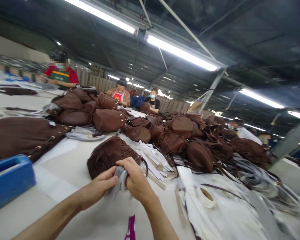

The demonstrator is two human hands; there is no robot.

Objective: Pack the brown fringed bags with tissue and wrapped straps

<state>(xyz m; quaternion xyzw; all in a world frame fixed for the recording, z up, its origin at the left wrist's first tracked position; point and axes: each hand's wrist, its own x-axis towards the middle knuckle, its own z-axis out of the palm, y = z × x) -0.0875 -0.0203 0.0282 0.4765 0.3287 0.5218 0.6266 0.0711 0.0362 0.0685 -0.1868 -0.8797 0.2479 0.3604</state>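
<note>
Between my two hands is a bunched piece of grey, translucent plastic wrap [120,178], partly hidden by my fingers. My left hand [100,186] pinches its left side with thumb and fingers. On the other side, my right hand [135,178] closes round it. Just beyond my fingers lies a dark brown fringed bag [107,151] on its side. A thin dark strap [146,166] curves out near my right hand; where it leads is hidden.
Brown bags [175,140] are heaped across the table [62,166]. A blue bin [12,180] stands at left, below a large brown bag [20,133]. Paper strips [152,163], a tape roll [205,196] and white sheets lie right. Several co-workers sit beyond.
</note>
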